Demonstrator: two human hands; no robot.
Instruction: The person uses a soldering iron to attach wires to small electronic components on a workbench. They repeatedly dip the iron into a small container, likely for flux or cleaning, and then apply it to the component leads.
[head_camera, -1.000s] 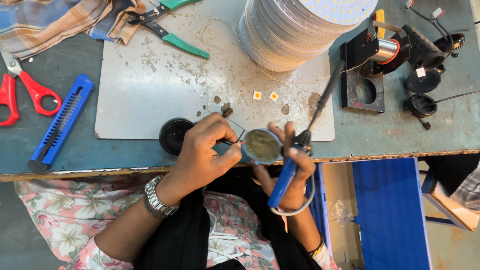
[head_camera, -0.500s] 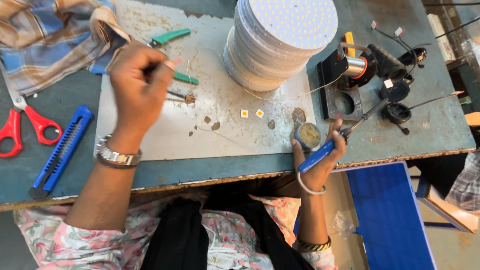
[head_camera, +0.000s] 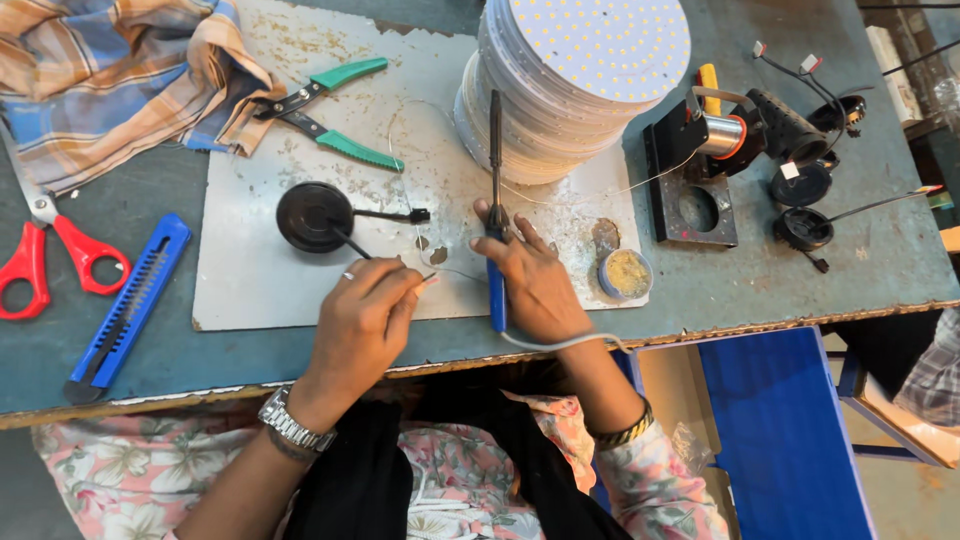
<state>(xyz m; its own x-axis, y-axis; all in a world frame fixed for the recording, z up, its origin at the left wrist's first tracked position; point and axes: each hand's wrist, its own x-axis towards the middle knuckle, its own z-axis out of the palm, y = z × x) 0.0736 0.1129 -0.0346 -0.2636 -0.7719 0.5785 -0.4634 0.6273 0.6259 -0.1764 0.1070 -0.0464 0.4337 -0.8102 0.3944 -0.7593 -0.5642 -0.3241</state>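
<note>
Fingers of the right hand (head_camera: 535, 285) wrap a blue-handled soldering iron (head_camera: 495, 215), its long axis running up and away, dark metal tip toward the stack of round white LED boards (head_camera: 580, 80). The left hand (head_camera: 365, 320), wrist bent inward, pinches a thin wire (head_camera: 440, 272) over the scuffed grey metal sheet (head_camera: 250, 270) on the bench, beside a round black lamp base (head_camera: 314, 216).

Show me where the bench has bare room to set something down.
Bare: the grey mat's near-left corner, between the utility knife and the left hand; bench right of the flux tin. Crowded: around the LED board stack and solder stand.
</note>
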